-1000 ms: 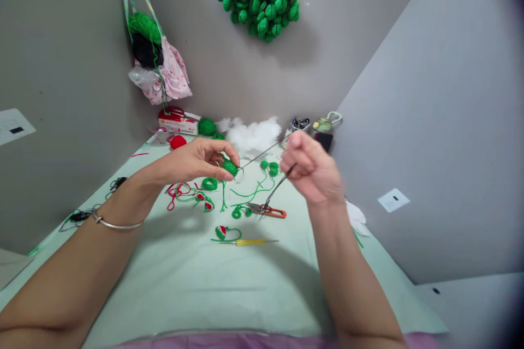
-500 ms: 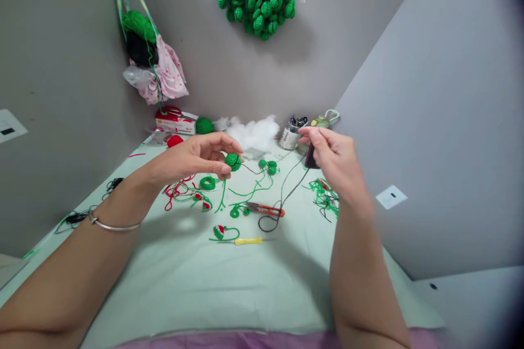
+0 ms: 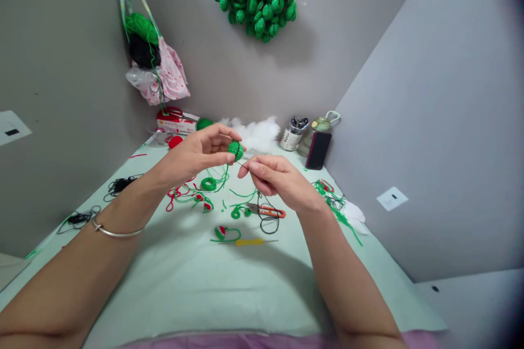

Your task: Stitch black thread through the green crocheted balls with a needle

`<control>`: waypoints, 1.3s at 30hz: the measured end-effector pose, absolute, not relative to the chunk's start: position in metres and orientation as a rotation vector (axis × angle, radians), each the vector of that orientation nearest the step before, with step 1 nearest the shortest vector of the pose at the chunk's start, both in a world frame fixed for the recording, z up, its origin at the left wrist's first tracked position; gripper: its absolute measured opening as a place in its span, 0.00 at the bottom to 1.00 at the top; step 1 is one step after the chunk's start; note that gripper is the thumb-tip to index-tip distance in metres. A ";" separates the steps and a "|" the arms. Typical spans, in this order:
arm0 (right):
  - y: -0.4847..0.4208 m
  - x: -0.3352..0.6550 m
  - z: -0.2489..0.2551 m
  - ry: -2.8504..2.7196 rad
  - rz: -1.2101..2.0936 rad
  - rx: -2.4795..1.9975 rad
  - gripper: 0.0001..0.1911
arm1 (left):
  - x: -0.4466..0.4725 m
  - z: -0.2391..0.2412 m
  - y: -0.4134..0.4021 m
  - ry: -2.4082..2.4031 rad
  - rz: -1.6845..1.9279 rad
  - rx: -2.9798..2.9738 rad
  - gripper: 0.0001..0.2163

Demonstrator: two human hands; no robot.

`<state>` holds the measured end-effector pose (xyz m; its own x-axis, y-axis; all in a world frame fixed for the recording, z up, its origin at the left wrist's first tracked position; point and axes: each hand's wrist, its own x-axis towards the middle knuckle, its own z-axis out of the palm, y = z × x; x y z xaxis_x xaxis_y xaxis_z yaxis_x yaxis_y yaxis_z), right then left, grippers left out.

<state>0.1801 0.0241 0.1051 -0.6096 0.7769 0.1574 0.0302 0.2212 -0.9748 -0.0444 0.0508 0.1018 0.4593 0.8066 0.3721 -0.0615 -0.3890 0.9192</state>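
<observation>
My left hand (image 3: 196, 155) pinches a small green crocheted ball (image 3: 234, 150) with dark stripes between thumb and fingers. From the right, my right hand (image 3: 278, 177) comes close to it, thumb and forefinger closed on a thin, straight dark strand at the ball's lower edge. Whether that piece is a needle or taut yarn I cannot tell. Black yarn (image 3: 269, 226) hangs below the right hand and loops on the table by the orange-handled thread snips (image 3: 270, 211). Nearer me lie a small crocheted watermelon piece (image 3: 220, 233) and a yellow-handled crochet hook (image 3: 249, 242).
Green yarn scraps (image 3: 335, 202) lie at right, near a propped phone (image 3: 318, 150). White stuffing (image 3: 262, 133), a pen cup (image 3: 291, 137) and a red-white box (image 3: 176, 122) line the back. A bunch of green crocheted pieces (image 3: 257, 0) and a yarn bag (image 3: 170, 71) hang above.
My right hand has moved left and down from near the phone to the ball, and the black yarn has slackened. The left hand still holds the ball, now slightly higher.
</observation>
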 end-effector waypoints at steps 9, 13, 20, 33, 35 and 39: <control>0.026 0.175 0.107 -1.416 1.685 -0.659 0.12 | -0.032 0.099 0.044 0.664 1.115 1.736 0.09; 0.023 0.178 0.111 -1.445 1.623 -0.673 0.13 | -0.032 0.099 0.046 0.652 1.068 1.718 0.08; 0.027 0.207 0.122 -1.809 0.906 -0.998 0.20 | -0.040 0.096 0.055 0.594 1.059 1.523 0.12; 0.014 0.198 0.126 -1.866 0.929 -0.938 0.08 | -0.041 0.091 0.059 0.590 1.067 1.425 0.14; 0.005 0.191 0.126 -1.820 0.867 -0.932 0.05 | -0.041 0.091 0.059 0.580 1.077 1.433 0.13; -0.005 0.179 0.123 -1.867 0.426 -0.973 0.05 | -0.042 0.092 0.057 0.550 1.085 1.446 0.12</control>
<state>0.1793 -0.0055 0.1230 -0.2290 0.7748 0.5893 0.4422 0.6221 -0.6461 -0.0415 0.0565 0.0920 0.4556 0.8378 0.3010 -0.2530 -0.2023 0.9461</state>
